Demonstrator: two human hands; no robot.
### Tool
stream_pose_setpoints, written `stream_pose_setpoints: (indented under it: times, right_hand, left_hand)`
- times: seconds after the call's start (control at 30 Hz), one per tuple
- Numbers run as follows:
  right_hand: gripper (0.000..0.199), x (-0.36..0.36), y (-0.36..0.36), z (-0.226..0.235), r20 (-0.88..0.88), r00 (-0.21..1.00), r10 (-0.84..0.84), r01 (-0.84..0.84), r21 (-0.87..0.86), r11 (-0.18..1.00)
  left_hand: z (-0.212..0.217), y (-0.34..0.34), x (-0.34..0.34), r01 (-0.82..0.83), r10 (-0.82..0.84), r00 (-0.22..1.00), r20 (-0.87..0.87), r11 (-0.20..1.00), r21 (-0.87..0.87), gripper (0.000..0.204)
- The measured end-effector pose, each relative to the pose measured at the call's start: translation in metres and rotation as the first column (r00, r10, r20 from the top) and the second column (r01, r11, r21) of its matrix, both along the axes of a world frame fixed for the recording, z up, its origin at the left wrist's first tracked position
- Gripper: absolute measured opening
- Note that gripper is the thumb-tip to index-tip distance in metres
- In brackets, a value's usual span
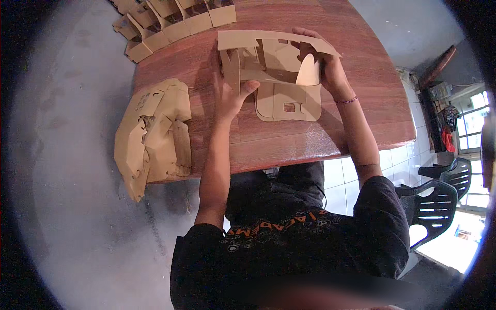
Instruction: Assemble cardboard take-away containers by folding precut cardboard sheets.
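Observation:
A partly folded brown cardboard carton is between my two hands, over the far half of the table, with its open inside facing up. A rounded panel with a cut-out handle hole extends from its near side. My left hand grips the carton's left end; the thumb shows at the lower edge, while the other fingers are mostly hidden behind the cardboard. At the right end, my right hand is closed around the side, partly covered by the top flap. A curved tab stands up beside it.
Flat, unfolded cardboard blanks lie stacked at the table's left edge, partly overhanging. Folded cartons stand in a row at the far left. The reddish-brown wooden table has a rounded right side. Dark plastic chairs stand at right.

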State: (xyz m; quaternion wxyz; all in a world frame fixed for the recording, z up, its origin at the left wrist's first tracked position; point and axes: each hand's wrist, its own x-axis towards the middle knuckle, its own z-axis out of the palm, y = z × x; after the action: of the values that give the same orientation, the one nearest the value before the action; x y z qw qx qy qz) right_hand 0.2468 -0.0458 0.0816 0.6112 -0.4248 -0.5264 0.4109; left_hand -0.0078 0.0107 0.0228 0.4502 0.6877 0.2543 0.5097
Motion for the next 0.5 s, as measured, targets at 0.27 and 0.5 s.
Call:
stream_pose_setpoints:
  times: [0.27,0.5]
  right_hand:
    - [0.063,0.006,-0.008,0.010,-0.131,0.951,0.279,-0.270,0.083,0.959]
    - [0.100,0.006,-0.009,0.017,-0.200,0.928,0.315,-0.323,-0.006,0.946]
  left_hand:
    - [0.006,-0.002,0.001,0.098,-0.083,0.954,0.289,0.994,-0.037,0.083]
    - [0.014,-0.009,0.006,0.018,0.043,0.925,0.379,0.987,-0.157,0.066]
